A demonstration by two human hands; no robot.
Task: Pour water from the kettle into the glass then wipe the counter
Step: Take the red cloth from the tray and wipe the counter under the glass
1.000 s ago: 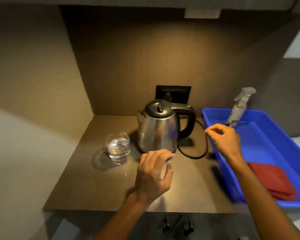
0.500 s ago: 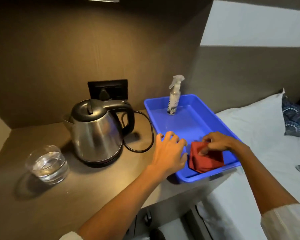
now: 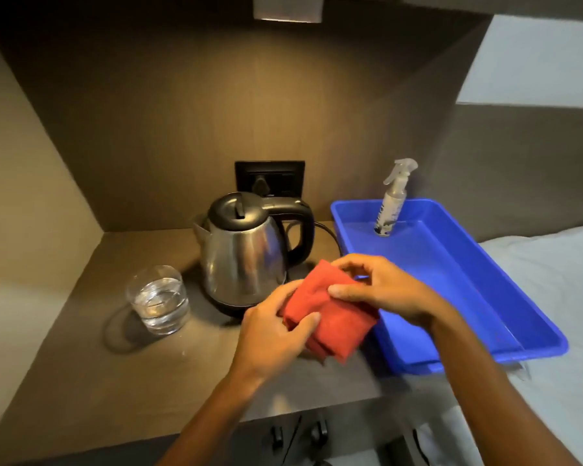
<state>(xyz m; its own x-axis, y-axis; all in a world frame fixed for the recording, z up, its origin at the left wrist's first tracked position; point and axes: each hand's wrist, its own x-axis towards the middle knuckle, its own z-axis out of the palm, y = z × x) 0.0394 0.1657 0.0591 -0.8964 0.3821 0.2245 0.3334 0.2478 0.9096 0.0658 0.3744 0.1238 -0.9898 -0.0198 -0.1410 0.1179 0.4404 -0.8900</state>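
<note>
Cloth (image 3: 330, 317), red, folded, held above the counter (image 3: 91, 364) in front of the kettle (image 3: 246, 253). Left hand (image 3: 273, 334) grip closed on its lower edge; right hand (image 3: 384, 290) grip pinching the top. Glass (image 3: 159, 299) holds water, stands left of the kettle; pouring looks done. Risk: a wide wipe leftward could knock the glass, or snag the kettle's cord (image 3: 327, 230).

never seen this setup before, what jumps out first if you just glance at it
The red cloth grabs the eye first, held folded between the left hand and right hand above the counter, in front of the steel kettle. Next comes the bright blue tray at right, a spray bottle upright in its far corner. A glass of water stands left of the kettle.
</note>
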